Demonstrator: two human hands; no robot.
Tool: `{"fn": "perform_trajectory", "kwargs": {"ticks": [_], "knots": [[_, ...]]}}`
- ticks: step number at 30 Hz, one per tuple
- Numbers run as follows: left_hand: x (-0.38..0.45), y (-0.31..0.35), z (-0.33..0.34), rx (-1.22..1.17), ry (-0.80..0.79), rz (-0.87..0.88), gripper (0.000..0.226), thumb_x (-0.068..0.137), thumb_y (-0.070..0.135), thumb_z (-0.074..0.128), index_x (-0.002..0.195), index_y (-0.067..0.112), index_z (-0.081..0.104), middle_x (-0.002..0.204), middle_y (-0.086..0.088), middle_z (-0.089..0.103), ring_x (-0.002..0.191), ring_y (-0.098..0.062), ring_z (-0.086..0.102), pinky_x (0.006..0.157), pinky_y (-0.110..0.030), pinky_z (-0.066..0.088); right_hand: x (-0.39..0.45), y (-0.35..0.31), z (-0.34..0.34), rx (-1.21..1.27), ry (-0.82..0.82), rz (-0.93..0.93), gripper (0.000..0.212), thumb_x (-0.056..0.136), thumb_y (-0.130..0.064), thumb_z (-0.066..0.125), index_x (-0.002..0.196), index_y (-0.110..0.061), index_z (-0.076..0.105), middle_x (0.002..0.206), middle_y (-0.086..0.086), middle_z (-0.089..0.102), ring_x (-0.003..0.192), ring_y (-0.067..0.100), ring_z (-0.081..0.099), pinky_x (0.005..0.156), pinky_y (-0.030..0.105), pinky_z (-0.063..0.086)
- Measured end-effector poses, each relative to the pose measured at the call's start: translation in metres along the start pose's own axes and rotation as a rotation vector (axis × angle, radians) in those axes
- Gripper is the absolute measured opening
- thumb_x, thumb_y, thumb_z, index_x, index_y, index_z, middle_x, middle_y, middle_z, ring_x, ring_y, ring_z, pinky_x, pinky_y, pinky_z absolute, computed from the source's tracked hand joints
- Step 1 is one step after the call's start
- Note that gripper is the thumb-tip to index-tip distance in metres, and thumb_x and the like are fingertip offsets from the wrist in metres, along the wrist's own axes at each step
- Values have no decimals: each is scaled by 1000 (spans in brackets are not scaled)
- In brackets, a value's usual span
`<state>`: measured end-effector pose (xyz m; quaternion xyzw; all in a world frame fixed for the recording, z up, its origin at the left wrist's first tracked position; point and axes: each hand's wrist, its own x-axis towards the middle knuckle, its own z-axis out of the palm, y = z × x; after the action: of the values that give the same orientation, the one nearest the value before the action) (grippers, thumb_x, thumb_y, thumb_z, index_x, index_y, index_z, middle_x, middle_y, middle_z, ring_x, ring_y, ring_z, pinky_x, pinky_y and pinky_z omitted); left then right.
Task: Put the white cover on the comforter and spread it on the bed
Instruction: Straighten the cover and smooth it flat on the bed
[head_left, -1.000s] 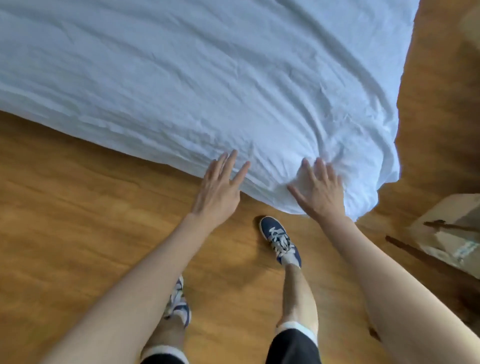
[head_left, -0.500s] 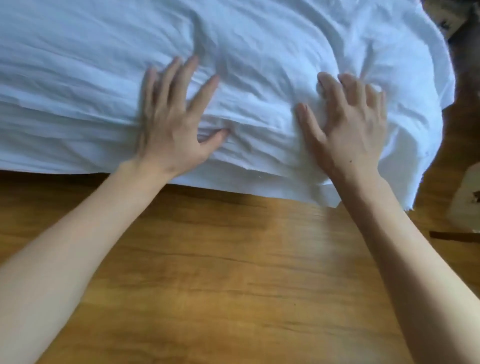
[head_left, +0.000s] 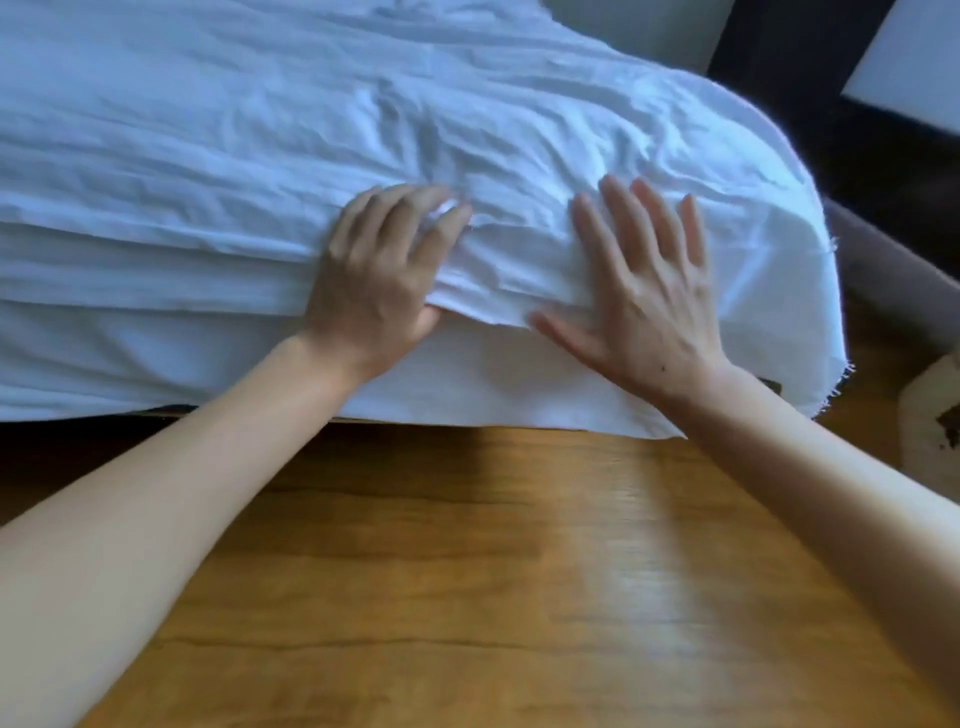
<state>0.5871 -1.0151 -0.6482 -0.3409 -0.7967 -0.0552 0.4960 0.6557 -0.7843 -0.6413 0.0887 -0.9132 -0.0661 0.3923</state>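
White cover (head_left: 260, 156) lies spread over the bed, wrinkled, filling the upper part of the view; its near edge hangs down the bed's side toward the wooden floor (head_left: 467, 597). Comforter itself not distinguishable from the cover; cannot tell whether it is inside. A fold of the cover runs along the bed's near edge, layered over a lower white layer. Left hand (head_left: 379, 280) sits on that fold, fingers curled and bunching the fabric, thumb tucked under the fold's edge: pinching the cover. Right hand (head_left: 644, 296) lies just beside it, nearer the cover's rounded corner, palm down, fingers spread flat and pressed onto the cover, thumb reaching toward the left hand. The cover's corner shows a frayed hem (head_left: 836, 364) with loose threads. Beyond that corner: a grey padded edge (head_left: 893, 270), dark surface behind it. A pale cardboard-like object (head_left: 930, 415) stands on the floor past the corner, partly cut off by the frame.
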Motion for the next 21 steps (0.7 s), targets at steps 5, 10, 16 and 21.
{"fn": "perform_trajectory", "kwargs": {"ticks": [5,10,16,21], "knots": [[6,0,-16,-20,47,55,33,75,-2,59,104,10,68,97,-8,67,82,-32,60,63,-37,40,-14,0,0,-72,24,-142,86,78,-54,68,145,-7,39,147,19,40,136,40,37,111,58,25],[27,-7,-41,11,-1,-65,31,71,-3,62,98,13,65,74,-9,58,64,-33,58,46,-34,35,-5,12,-17,-25,179,32,63,70,-3,59,132,-8,52,124,14,59,115,35,53,94,45,42],[9,-28,-50,106,-147,-79,35,66,-1,47,95,6,64,81,-15,59,72,-37,57,49,-32,31,-4,37,-31,-68,253,82,33,66,2,52,95,-8,64,91,11,66,80,36,62,52,33,40],[9,-50,-49,153,-240,-182,23,67,-9,54,86,1,61,76,-20,55,68,-41,56,50,-34,30,-11,63,-38,-132,150,145,18,65,4,48,78,-5,56,74,13,57,68,36,54,47,35,41]]}}
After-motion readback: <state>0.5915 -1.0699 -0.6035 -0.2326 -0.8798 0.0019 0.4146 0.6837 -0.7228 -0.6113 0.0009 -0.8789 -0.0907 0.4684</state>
